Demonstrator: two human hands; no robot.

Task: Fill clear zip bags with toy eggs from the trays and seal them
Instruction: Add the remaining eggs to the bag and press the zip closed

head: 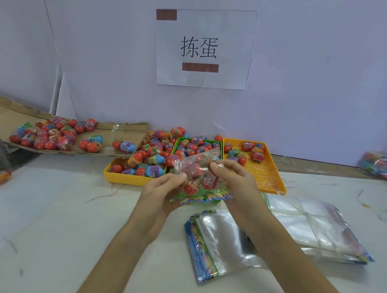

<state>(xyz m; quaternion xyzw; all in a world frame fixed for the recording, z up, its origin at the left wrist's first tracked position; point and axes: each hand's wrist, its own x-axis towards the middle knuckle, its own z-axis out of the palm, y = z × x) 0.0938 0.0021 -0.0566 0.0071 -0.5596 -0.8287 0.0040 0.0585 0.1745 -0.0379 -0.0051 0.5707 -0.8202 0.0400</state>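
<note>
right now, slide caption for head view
The left hand and right hand grip an egg-filled zip bag before the trays.

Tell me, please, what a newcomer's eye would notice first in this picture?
First comes the clear zip bag of toy eggs, held at the centre between the left hand and the right hand. Behind it, more red and blue eggs crowd the yellow tray and the green tray. Above, on the wall, hangs a white paper sign with two large characters.
</note>
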